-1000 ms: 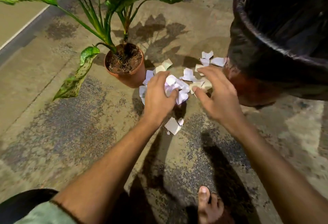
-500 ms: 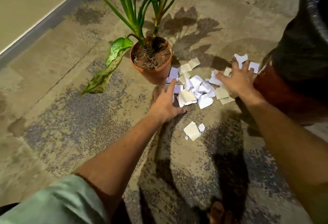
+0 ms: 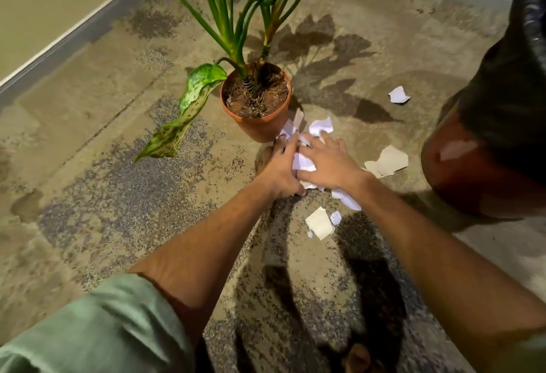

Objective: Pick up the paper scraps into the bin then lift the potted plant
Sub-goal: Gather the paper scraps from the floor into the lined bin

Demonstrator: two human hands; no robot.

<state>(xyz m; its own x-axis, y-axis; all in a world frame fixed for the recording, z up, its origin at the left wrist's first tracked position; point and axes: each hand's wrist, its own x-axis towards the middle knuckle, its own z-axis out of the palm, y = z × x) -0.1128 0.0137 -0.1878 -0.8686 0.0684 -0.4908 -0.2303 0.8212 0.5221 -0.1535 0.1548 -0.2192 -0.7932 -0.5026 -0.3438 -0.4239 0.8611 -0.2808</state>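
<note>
A heap of white paper scraps lies on the ground just in front of the potted plant, a terracotta pot with long speckled green leaves. My left hand presses against the heap's left side with its fingers stretched toward the pot. My right hand lies flat on top of the heap, fingers spread. Loose scraps remain apart: a tan one to the right, a white one farther back, a tan one nearer me. The bin, red-brown with a black liner, stands at the right.
The floor is mottled concrete, with a grey curb and white line running along the far left. A drooping leaf hangs left of the pot. A bare foot shows at the bottom edge.
My two hands have come together, sweeping the spread scraps into one heap beside the pot. The right hand moved left, away from the bin, leaving a few scraps behind.
</note>
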